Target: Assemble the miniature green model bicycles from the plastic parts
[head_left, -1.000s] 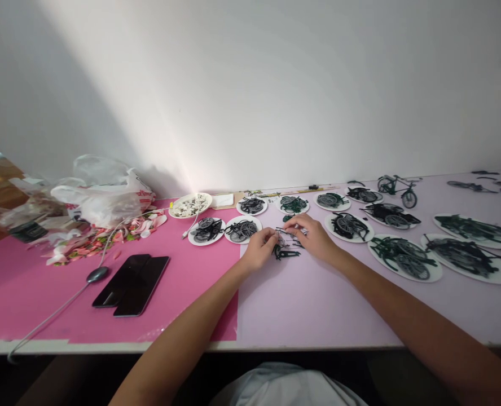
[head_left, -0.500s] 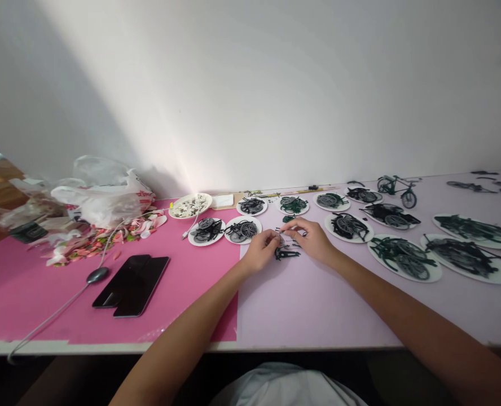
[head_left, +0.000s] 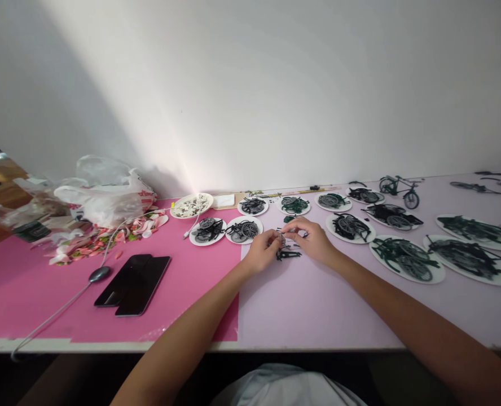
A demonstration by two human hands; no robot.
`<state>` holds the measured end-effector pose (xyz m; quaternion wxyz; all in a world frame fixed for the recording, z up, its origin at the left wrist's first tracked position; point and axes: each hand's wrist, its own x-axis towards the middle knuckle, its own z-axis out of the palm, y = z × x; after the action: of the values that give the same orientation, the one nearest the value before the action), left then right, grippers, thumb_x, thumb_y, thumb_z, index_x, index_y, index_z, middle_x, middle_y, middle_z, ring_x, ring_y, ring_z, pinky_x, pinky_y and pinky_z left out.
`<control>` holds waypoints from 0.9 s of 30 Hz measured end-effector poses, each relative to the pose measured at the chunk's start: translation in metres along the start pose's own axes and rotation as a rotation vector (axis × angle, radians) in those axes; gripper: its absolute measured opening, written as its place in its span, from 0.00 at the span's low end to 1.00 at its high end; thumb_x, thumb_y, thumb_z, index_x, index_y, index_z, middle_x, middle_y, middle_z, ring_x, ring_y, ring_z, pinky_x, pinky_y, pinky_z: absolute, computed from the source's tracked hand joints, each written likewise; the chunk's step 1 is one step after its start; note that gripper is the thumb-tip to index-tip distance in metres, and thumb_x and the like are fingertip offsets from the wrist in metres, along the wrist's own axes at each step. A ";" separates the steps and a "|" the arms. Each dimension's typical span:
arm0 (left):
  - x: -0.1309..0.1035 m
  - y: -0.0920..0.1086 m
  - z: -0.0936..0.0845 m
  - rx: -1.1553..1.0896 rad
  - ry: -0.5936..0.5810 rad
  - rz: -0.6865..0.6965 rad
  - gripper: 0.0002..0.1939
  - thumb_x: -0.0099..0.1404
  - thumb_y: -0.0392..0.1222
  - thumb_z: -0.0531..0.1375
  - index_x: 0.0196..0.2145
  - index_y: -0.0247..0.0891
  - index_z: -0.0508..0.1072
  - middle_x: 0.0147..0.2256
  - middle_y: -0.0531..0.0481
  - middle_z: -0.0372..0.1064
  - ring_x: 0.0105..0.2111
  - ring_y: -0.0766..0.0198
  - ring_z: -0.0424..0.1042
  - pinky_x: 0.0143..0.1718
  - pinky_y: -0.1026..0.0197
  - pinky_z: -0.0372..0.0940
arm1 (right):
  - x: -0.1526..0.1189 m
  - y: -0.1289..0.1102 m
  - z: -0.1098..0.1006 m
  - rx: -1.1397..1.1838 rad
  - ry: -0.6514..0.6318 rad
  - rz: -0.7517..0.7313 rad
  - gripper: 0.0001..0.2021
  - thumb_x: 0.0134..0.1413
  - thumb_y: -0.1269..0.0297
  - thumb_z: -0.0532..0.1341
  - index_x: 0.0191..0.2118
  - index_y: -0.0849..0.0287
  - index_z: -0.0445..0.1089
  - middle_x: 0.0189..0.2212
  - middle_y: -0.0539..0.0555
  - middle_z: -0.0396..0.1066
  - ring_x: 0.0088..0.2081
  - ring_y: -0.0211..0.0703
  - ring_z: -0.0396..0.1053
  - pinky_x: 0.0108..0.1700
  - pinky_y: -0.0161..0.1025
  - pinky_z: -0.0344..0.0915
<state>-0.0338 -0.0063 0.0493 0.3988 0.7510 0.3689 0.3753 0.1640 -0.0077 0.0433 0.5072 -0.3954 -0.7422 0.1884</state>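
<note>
My left hand and my right hand come together over the lilac half of the table, fingertips almost meeting. The fingers of each are pinched; whatever small dark part lies between them is too tiny to make out. Just below the fingers a black model bicycle part lies on the surface, with small loose bits around it. Left of my hands a white plate carries dark spoked wheels. Behind them another plate bears dark green pieces, with a small green clump in front of it.
Several more plates of bicycle parts spread to the right, near an assembled model bicycle. On the pink side are two black phones, a mouse-like device on a cable, pink petals, plastic bags and a bowl of pale pieces.
The view has shifted very slightly. Both hands stay in the same place, with only small movements of the pinching fingers.
</note>
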 end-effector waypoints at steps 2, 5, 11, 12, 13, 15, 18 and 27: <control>0.000 -0.001 0.000 -0.003 0.001 0.001 0.08 0.68 0.40 0.54 0.34 0.36 0.71 0.31 0.50 0.72 0.32 0.62 0.70 0.36 0.62 0.64 | 0.000 0.000 0.000 -0.010 0.001 -0.003 0.06 0.61 0.60 0.66 0.39 0.52 0.79 0.39 0.55 0.77 0.44 0.50 0.74 0.48 0.47 0.70; 0.001 -0.002 0.001 -0.002 -0.002 -0.009 0.09 0.68 0.40 0.54 0.34 0.36 0.71 0.31 0.50 0.73 0.33 0.62 0.71 0.37 0.62 0.63 | 0.000 0.000 0.002 -0.035 0.024 -0.023 0.06 0.60 0.59 0.67 0.39 0.53 0.79 0.38 0.55 0.77 0.41 0.49 0.74 0.43 0.45 0.71; 0.000 0.000 0.000 0.009 -0.010 -0.001 0.10 0.70 0.42 0.54 0.36 0.36 0.72 0.32 0.50 0.73 0.32 0.63 0.70 0.36 0.63 0.63 | -0.001 0.001 0.003 -0.064 0.065 -0.064 0.06 0.59 0.57 0.70 0.38 0.53 0.79 0.35 0.54 0.77 0.38 0.48 0.73 0.39 0.43 0.71; 0.000 0.000 0.000 0.008 -0.009 0.002 0.10 0.70 0.43 0.54 0.36 0.36 0.72 0.31 0.50 0.73 0.31 0.63 0.69 0.36 0.63 0.63 | -0.001 0.000 0.002 -0.067 0.068 -0.066 0.06 0.59 0.57 0.70 0.38 0.53 0.79 0.35 0.54 0.77 0.38 0.48 0.74 0.39 0.43 0.71; 0.000 0.000 0.000 0.004 -0.005 0.005 0.11 0.70 0.43 0.54 0.36 0.36 0.72 0.31 0.50 0.72 0.31 0.63 0.69 0.35 0.63 0.63 | -0.001 0.000 0.002 -0.069 0.068 -0.069 0.06 0.60 0.57 0.69 0.38 0.53 0.79 0.35 0.54 0.77 0.38 0.48 0.74 0.39 0.43 0.71; 0.000 0.000 0.001 -0.007 -0.001 0.009 0.11 0.70 0.43 0.53 0.35 0.36 0.71 0.31 0.50 0.72 0.31 0.63 0.69 0.35 0.63 0.62 | 0.000 0.000 0.002 -0.067 0.058 -0.079 0.06 0.61 0.57 0.68 0.38 0.53 0.78 0.35 0.54 0.77 0.39 0.48 0.74 0.40 0.44 0.71; 0.000 0.000 0.001 -0.023 -0.007 0.015 0.10 0.70 0.43 0.53 0.35 0.36 0.71 0.31 0.50 0.72 0.30 0.63 0.68 0.35 0.62 0.62 | 0.000 0.001 0.002 -0.059 0.040 -0.099 0.06 0.62 0.58 0.68 0.38 0.53 0.78 0.37 0.55 0.77 0.41 0.49 0.74 0.41 0.44 0.71; 0.002 -0.007 0.003 -0.052 -0.004 0.037 0.09 0.68 0.45 0.59 0.38 0.35 0.72 0.33 0.50 0.72 0.32 0.64 0.70 0.36 0.63 0.64 | 0.001 -0.002 0.002 -0.080 0.064 -0.173 0.03 0.63 0.62 0.67 0.38 0.53 0.77 0.35 0.55 0.77 0.40 0.49 0.73 0.41 0.45 0.71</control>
<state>-0.0321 -0.0031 0.0420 0.4117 0.7479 0.3444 0.3905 0.1609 -0.0074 0.0441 0.5289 -0.3557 -0.7638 0.1015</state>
